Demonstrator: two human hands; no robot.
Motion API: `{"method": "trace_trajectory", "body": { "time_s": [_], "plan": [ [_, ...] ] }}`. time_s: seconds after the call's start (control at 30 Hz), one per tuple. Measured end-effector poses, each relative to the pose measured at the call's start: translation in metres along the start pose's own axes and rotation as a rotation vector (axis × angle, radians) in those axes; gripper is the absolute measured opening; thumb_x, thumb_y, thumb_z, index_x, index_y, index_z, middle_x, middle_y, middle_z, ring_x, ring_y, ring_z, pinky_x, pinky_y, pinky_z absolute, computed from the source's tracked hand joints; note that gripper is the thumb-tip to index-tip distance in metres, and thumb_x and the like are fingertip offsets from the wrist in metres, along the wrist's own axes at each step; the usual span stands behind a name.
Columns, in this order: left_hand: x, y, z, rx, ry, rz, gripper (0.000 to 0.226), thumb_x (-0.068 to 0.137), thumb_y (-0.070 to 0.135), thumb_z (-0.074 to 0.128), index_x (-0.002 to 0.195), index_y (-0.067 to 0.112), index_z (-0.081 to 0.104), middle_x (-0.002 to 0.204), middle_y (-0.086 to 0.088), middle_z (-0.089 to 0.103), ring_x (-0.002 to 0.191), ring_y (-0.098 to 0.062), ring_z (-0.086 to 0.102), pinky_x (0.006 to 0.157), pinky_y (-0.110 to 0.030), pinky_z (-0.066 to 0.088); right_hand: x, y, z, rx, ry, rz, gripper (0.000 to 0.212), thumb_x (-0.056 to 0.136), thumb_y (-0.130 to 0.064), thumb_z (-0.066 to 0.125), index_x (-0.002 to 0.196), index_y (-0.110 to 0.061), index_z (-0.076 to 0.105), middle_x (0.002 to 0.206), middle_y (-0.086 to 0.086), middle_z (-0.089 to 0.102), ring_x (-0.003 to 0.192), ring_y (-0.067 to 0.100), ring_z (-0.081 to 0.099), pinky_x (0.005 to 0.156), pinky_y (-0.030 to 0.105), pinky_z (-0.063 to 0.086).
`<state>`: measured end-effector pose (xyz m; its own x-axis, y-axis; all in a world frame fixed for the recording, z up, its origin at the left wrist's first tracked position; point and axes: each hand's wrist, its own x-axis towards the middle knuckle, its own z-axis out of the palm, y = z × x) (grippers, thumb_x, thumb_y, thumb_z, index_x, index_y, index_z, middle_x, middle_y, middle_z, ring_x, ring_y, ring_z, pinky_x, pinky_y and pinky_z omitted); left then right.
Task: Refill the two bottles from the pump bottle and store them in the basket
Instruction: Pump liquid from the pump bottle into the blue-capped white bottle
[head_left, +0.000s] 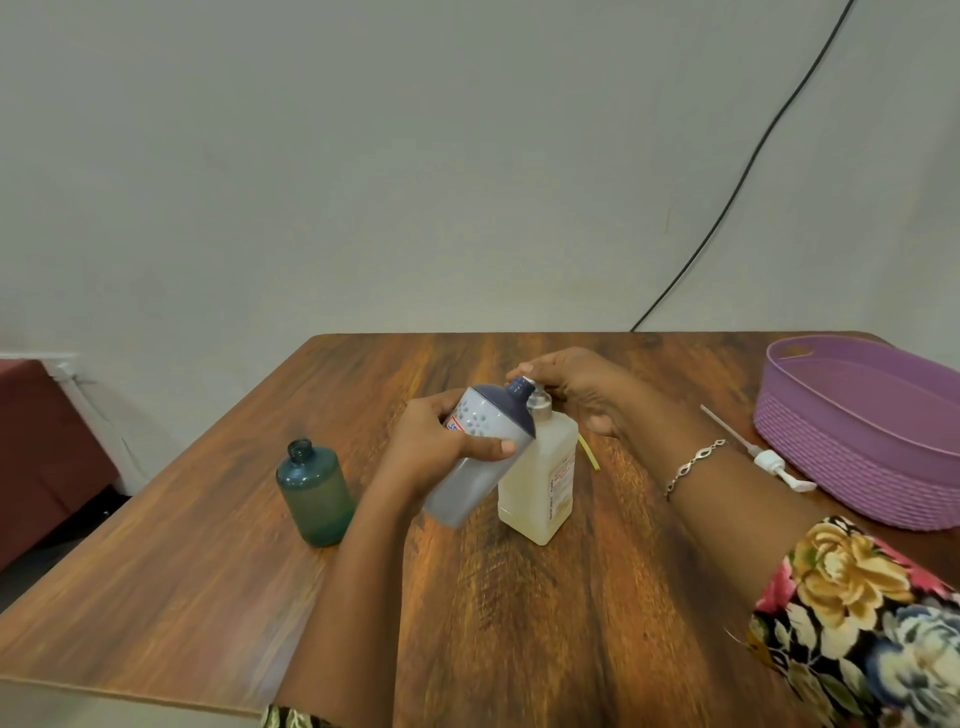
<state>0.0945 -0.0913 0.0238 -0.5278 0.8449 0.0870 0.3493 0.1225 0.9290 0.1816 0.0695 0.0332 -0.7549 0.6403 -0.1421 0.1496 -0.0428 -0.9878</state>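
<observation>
Head view: two hands bring a grey bottle to a pump bottle at the middle of a wooden table (519, 623).

The left hand (441, 441) grips the grey bottle (478, 457) round its body, fingers and thumb wrapped on it. It holds the bottle tilted above the table, the dark blue neck up against the spout of the pump bottle (545, 483), which stands upright mid-table. The right hand (576, 387) curls its fingers over the pump head from behind. A green bottle (316, 493), uncapped, stands upright towards the left edge, well apart. The purple basket (852, 452) sits at the far right corner. A loose white pump (769, 460) with its tube lies just beside it.
</observation>
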Motion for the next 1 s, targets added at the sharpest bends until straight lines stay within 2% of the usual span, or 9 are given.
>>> {"method": "trace_trajectory", "body": {
  "time_s": [0.07,0.2,0.3,0.4,0.5,0.67,0.8,1.0],
  "plan": [
    [-0.0008,0.0011,0.0002,0.003,0.006,-0.003,0.032,0.068,0.015,0.079,0.095,0.022,0.062,0.087,0.004,0.066,0.077,-0.013,0.063,0.058,-0.021,0.05,-0.0002,0.0016,0.0003,0.023,0.01,0.008,0.017,0.091,-0.011,0.055,0.091,0.003,0.065,0.09,0.015,0.062,0.082,0.022,0.057,0.07,0.031,0.051],
    [-0.0041,0.0081,-0.0001,-0.038,0.005,-0.008,0.024,0.068,0.01,0.079,0.082,0.022,0.062,0.076,0.005,0.065,0.065,-0.008,0.061,0.049,-0.015,0.048,-0.003,-0.0005,-0.0018,0.079,0.027,-0.031,0.019,0.089,-0.012,0.058,0.096,0.005,0.064,0.091,0.015,0.061,0.081,0.021,0.057,0.074,0.029,0.05],
    [-0.0021,0.0095,-0.0018,-0.015,0.018,-0.002,0.025,0.066,0.011,0.08,0.082,0.021,0.063,0.078,0.003,0.067,0.068,-0.012,0.062,0.053,-0.021,0.05,-0.0039,-0.0035,-0.0027,0.077,0.034,-0.05,0.017,0.089,-0.012,0.058,0.096,0.003,0.065,0.089,0.013,0.062,0.077,0.018,0.057,0.07,0.026,0.049],
    [-0.0019,0.0064,-0.0014,-0.034,0.007,-0.016,0.025,0.067,0.01,0.079,0.083,0.021,0.063,0.079,0.003,0.066,0.064,-0.008,0.064,0.052,-0.019,0.05,-0.0032,0.0006,0.0003,0.13,0.008,-0.001,0.018,0.089,-0.012,0.057,0.097,0.004,0.063,0.09,0.015,0.06,0.08,0.022,0.057,0.071,0.031,0.05],
    [-0.0032,0.0037,0.001,-0.097,-0.007,-0.037,0.027,0.067,0.006,0.078,0.086,0.021,0.065,0.079,0.003,0.067,0.054,0.0,0.062,0.047,-0.015,0.048,-0.0009,0.0037,0.0019,0.127,-0.001,0.012,0.014,0.09,-0.01,0.056,0.085,0.001,0.064,0.09,0.016,0.061,0.084,0.025,0.057,0.077,0.036,0.05],
    [-0.0027,0.0032,0.0003,-0.083,0.006,-0.035,0.025,0.068,0.007,0.078,0.083,0.021,0.063,0.08,0.001,0.066,0.066,-0.01,0.063,0.049,-0.016,0.05,-0.0002,0.0047,0.0043,0.066,0.021,-0.042,0.014,0.091,-0.009,0.055,0.085,-0.001,0.065,0.093,0.016,0.061,0.089,0.026,0.057,0.083,0.039,0.05],
    [-0.0012,0.0078,-0.0009,-0.035,0.006,0.007,0.024,0.07,0.01,0.076,0.08,0.024,0.06,0.08,0.003,0.064,0.07,-0.012,0.06,0.048,-0.013,0.048,-0.0012,0.0002,0.0017,0.082,0.052,-0.077,0.013,0.09,-0.011,0.056,0.083,-0.004,0.065,0.087,0.013,0.062,0.081,0.022,0.056,0.071,0.028,0.049],
    [0.0006,0.0008,-0.0009,-0.038,-0.003,-0.022,0.024,0.068,0.012,0.078,0.085,0.02,0.063,0.083,0.0,0.066,0.072,-0.014,0.063,0.049,-0.016,0.048,-0.0013,0.002,0.0029,0.013,0.014,-0.069,0.016,0.092,-0.01,0.053,0.087,-0.001,0.066,0.095,0.016,0.063,0.094,0.027,0.057,0.089,0.039,0.048]
  ]
}}
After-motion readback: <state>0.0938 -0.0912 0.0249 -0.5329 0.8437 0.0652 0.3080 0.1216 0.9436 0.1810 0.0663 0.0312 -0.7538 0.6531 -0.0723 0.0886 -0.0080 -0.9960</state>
